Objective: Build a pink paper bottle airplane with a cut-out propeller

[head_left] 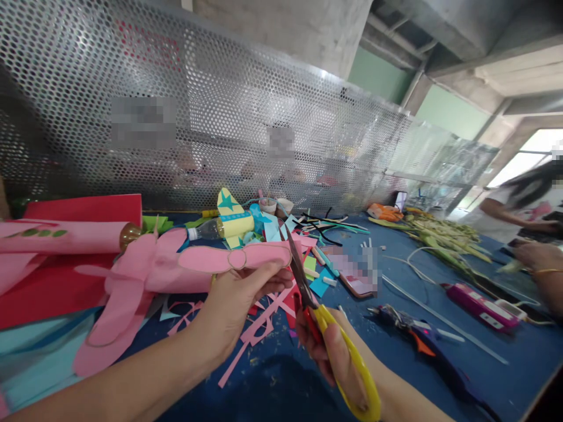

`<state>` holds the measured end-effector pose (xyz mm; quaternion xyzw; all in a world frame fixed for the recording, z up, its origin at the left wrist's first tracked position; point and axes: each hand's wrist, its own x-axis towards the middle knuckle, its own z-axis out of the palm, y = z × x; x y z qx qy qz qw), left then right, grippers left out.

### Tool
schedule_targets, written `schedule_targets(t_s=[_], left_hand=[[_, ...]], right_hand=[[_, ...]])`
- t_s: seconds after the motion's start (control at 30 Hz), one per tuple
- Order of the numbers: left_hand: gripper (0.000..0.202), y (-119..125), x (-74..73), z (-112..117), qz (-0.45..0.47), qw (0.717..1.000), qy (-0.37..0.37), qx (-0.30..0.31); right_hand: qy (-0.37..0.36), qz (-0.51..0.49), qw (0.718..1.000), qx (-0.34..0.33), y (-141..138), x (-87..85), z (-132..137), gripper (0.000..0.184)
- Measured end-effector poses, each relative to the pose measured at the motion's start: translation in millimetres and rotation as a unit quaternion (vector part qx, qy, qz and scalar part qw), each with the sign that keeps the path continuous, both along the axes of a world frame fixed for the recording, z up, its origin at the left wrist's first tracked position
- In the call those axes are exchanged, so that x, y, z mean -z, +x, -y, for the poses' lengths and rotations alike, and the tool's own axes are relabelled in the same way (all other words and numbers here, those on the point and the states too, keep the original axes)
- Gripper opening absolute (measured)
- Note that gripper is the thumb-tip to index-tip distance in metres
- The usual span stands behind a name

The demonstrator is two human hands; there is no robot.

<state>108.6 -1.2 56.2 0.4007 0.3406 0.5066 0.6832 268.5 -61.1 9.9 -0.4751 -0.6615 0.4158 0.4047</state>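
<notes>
Pink paper, cut as a propeller-shaped strip (pixel 235 258) with an outline drawn near its edge, is held above the worktop (pixel 272 375), in front of the person. The left grip (pixel 237 293) is closed on it near the right end, thumb over the face and fingers behind. The right grip (pixel 343 351) is clenched through the yellow and red handles of the scissors (pixel 302 281), whose blades stand slightly parted beside that end. Assessment: the strip is likely very light and flexible, not slippery, but liable to crease or tear, its long free left side prone to droop. A flat pinch close to the blades, or at the drawn central circle, should steady it best. The scissors appear rigid and heavier, properly held by the handles. Pink offcuts (pixel 231 369) lie below.
</notes>
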Motion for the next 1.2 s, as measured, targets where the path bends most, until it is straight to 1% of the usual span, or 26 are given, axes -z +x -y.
schedule_targets(t_s=[0.1, 0.27, 0.43, 0.6, 0.73, 0.9, 1.13, 1.2], left_hand=[[0.012, 0.3, -0.7, -0.8, 0.016, 1.000, 0.005, 0.003], [0.011, 0.5, -1.6, -1.8, 0.027, 1.000, 0.010, -0.002], [0.011, -0.5, -2.8, -3.2, 0.026, 1.000, 0.009, 0.000], [0.011, -1.8, -1.9, -7.3, 0.006, 0.998, 0.047, -0.031], [0.010, -3.1, -1.1, -9.6, 0.005, 0.997, 0.070, -0.028], [0.012, -3.1, -2.9, -9.8, 0.002, 0.997, 0.068, -0.031], [0.017, -4.3, -1.5, -10.0, -0.005, 0.997, 0.066, -0.030], [0.017, -4.4, -0.8, -10.8, -0.008, 0.997, 0.074, -0.022]], right_hand=[[0.012, 0.006, 1.000, -0.011, -1.1, -0.7, 0.9, 0.071], [0.016, 0.002, 1.000, 0.013, -2.0, 0.3, 0.8, 0.071], [0.007, 0.012, 1.000, -0.009, 0.3, -0.7, 0.7, 0.069], [-0.005, 0.001, 1.000, -0.006, 0.1, -1.3, 0.9, 0.068], [-0.004, 0.007, 1.000, -0.016, 0.5, -0.9, -0.8, 0.068], [0.003, 0.011, 1.000, -0.013, 0.5, -1.4, -1.0, 0.070], [-0.038, -0.006, 0.999, -0.004, -1.5, -0.4, 1.7, 0.070], [-0.037, -0.005, 0.999, -0.011, -1.6, -0.5, 1.6, 0.070]])
